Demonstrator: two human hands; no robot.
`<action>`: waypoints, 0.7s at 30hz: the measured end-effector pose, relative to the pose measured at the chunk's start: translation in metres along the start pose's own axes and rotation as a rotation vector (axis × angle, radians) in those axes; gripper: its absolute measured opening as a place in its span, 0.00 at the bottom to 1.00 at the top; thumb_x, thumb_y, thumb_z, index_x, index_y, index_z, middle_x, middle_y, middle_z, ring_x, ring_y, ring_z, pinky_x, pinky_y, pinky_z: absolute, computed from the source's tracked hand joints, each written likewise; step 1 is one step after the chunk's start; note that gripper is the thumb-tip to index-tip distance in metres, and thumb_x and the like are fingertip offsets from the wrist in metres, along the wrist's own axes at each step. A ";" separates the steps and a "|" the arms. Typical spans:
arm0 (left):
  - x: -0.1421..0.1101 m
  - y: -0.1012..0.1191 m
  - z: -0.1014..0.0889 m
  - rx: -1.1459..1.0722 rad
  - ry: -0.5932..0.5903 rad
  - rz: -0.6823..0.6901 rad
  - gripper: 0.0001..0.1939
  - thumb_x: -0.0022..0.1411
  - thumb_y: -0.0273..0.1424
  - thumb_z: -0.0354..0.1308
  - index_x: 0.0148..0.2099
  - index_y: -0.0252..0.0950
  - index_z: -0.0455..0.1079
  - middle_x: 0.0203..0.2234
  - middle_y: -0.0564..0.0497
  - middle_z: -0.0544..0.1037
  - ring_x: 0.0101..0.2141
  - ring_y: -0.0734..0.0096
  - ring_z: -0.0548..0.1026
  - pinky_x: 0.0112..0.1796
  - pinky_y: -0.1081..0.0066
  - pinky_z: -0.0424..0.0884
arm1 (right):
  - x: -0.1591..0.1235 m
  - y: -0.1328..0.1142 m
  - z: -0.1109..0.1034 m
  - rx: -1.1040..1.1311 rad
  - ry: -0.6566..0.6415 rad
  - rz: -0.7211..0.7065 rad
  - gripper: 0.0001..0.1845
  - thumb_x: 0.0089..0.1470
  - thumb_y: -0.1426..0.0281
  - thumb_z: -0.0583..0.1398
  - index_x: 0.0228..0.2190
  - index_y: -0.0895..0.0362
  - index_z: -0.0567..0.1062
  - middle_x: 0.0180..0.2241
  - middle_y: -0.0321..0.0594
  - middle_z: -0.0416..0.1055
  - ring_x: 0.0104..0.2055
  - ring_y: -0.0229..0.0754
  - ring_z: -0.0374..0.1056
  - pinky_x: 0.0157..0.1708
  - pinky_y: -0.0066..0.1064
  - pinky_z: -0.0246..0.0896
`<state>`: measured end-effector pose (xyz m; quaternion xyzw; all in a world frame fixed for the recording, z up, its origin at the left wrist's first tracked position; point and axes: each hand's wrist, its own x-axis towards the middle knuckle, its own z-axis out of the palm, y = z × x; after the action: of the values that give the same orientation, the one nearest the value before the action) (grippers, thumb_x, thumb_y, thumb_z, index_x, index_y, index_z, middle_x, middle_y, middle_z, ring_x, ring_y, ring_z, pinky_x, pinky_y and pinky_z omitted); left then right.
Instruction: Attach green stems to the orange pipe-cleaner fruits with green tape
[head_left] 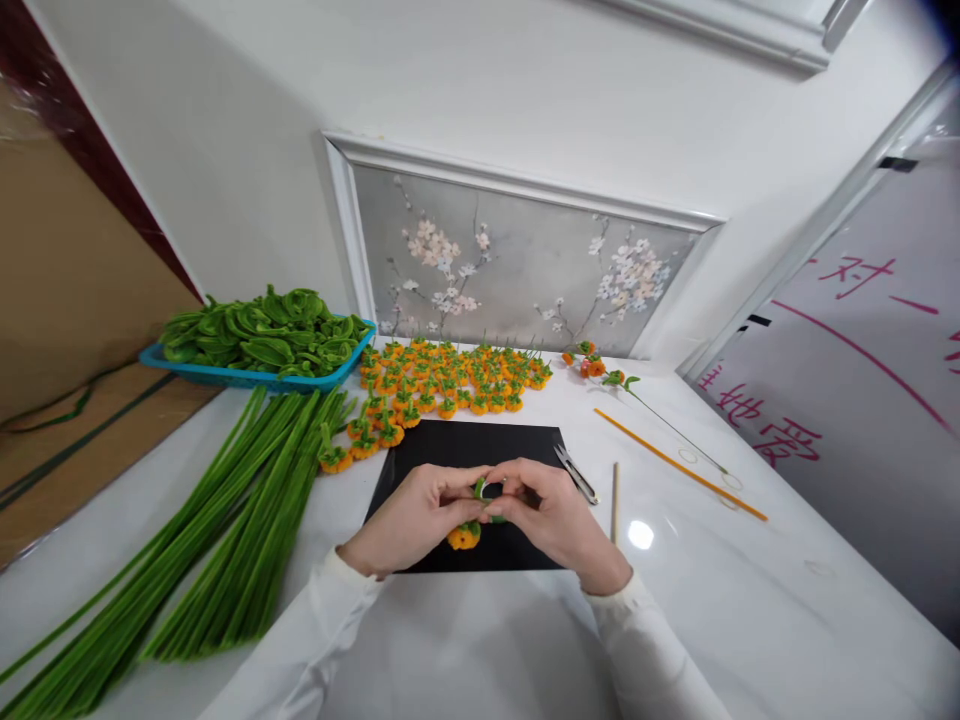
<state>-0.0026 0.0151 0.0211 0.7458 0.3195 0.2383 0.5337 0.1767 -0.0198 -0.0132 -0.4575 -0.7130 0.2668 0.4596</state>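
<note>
Over a black mat [442, 450], my left hand [421, 512] and my right hand [553, 515] meet, fingers pinched. Between them is a short green chenille stem [479, 488], bent at the left fingertips; its other end is mostly hidden by the right fingers. An orange chenille flower [464, 538] with green on top shows just below the fingertips; whether it is joined to the stem I cannot tell. Thread snips [576, 473] lie by the mat's right edge, close to my right hand, with a thin wooden stick [616, 500] beside them.
Many orange flowers with green tops [450, 385] stand behind the mat. To the left lie bundled green chenille stems [247, 530] and a blue tray [330, 380] heaped with green chenille leaves [262, 335]. On the right are an orange chenille stem [679, 463] and a long-stemmed flower spray [592, 367].
</note>
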 end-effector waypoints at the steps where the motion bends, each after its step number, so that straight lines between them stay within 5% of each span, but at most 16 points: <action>1: 0.000 0.001 0.000 0.004 -0.006 0.000 0.14 0.58 0.36 0.55 0.39 0.31 0.76 0.19 0.55 0.66 0.22 0.77 0.58 0.26 0.74 0.57 | 0.000 0.000 0.000 0.002 0.000 -0.002 0.08 0.50 0.71 0.62 0.35 0.56 0.75 0.22 0.31 0.66 0.22 0.33 0.58 0.23 0.24 0.54; 9: 0.001 -0.007 0.003 -0.034 0.053 -0.068 0.30 0.59 0.32 0.54 0.62 0.30 0.58 0.18 0.59 0.63 0.22 0.78 0.58 0.27 0.75 0.57 | 0.000 -0.001 0.000 0.052 -0.006 0.068 0.07 0.49 0.70 0.63 0.34 0.56 0.75 0.20 0.30 0.66 0.21 0.32 0.56 0.22 0.23 0.53; 15: -0.002 -0.003 0.002 0.010 0.029 -0.014 0.34 0.60 0.31 0.52 0.66 0.35 0.47 0.23 0.55 0.74 0.25 0.74 0.67 0.30 0.74 0.62 | 0.001 -0.004 -0.003 0.132 -0.076 0.105 0.14 0.53 0.70 0.60 0.43 0.56 0.74 0.23 0.33 0.69 0.24 0.33 0.62 0.26 0.25 0.57; 21: -0.002 -0.005 0.001 -0.024 -0.010 -0.030 0.35 0.62 0.33 0.51 0.67 0.36 0.43 0.27 0.53 0.77 0.27 0.73 0.69 0.31 0.73 0.65 | 0.001 -0.009 -0.004 0.077 -0.019 -0.027 0.07 0.55 0.72 0.59 0.29 0.57 0.78 0.23 0.35 0.68 0.24 0.33 0.60 0.25 0.25 0.55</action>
<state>-0.0046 0.0139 0.0165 0.7358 0.3250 0.2303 0.5477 0.1768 -0.0231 -0.0042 -0.4271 -0.7126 0.2920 0.4738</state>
